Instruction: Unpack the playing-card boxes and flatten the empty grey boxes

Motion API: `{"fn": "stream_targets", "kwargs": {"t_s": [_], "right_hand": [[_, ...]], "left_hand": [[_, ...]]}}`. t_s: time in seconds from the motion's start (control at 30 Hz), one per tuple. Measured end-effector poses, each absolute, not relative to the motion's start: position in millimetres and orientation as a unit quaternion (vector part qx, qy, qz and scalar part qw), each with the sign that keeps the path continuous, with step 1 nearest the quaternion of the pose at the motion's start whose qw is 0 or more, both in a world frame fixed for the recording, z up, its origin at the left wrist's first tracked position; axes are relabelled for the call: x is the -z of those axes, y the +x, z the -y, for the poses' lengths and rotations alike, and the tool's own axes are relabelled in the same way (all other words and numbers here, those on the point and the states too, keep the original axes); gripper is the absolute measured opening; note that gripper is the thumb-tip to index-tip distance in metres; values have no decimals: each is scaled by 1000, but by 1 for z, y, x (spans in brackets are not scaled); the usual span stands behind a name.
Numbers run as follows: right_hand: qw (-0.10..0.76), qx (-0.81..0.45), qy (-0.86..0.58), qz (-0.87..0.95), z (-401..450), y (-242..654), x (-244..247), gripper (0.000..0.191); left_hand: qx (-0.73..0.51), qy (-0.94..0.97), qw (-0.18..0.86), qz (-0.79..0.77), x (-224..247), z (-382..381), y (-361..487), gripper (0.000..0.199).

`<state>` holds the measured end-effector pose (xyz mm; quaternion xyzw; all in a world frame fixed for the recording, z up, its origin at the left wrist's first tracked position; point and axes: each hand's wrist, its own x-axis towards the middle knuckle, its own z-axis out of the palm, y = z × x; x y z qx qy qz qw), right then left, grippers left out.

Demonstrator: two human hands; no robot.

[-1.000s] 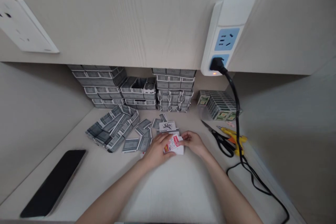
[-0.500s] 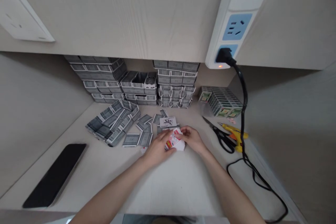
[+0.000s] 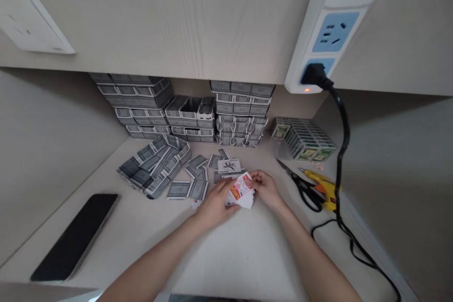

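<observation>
Pale wood surrounds the work: a table (image 3: 244,259) under a shelf panel (image 3: 226,19), where a power strip (image 3: 329,33) hangs with a black cord (image 3: 342,151) plugged into it. Boxes (image 3: 242,106) folded from patterned cards stand piled along the back, and a card tray (image 3: 180,163) sits in front of them at the left.

Near the middle, just above the tabletop or resting on it (I cannot tell which), is a small bunch of cards (image 3: 243,186), the uppermost printed red and yellow, with white edges fanning out beneath. The left hand (image 3: 214,205) grasps the bunch from its left side, thumb along the near edge. The right hand (image 3: 267,191) pinches the right edge between thumb and fingers; how many cards it has caught is hidden.

To handle them well, the left hand should hold firmly enough that the lower cards do not slide, yet lightly enough not to bow them. The right would do best to take only an edge, feeling for a single thickness, and to square the fanned corners by light taps. Elbows low and wrists steady would spare the loose cards (image 3: 179,189) beside the left hand and the joker (image 3: 229,166) just beyond. Scissors (image 3: 307,192) and a yellow glue gun (image 3: 327,188) lie apart, to the right.
</observation>
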<state>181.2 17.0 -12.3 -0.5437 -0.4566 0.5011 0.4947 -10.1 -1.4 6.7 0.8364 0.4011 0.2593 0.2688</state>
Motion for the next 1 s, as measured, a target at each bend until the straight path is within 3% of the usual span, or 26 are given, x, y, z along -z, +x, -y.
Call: {"fn": "stream_targets", "kwargs": {"t_s": [0.3, 0.7, 0.87, 1.0], "right_hand": [[474, -477, -555, 489, -14, 179, 5, 37], [581, -492, -533, 369, -19, 185, 3, 35], [617, -468, -536, 336, -19, 189, 4, 46], [620, -454, -551, 327, -21, 190, 5, 42]], "left_hand": [[-229, 862, 270, -362, -16, 7, -10, 87], [-188, 906, 197, -324, -12, 4, -10, 54], [-202, 901, 171, -345, -12, 3, -12, 49], [-192, 903, 153, -352, -18, 2, -15, 58]]}}
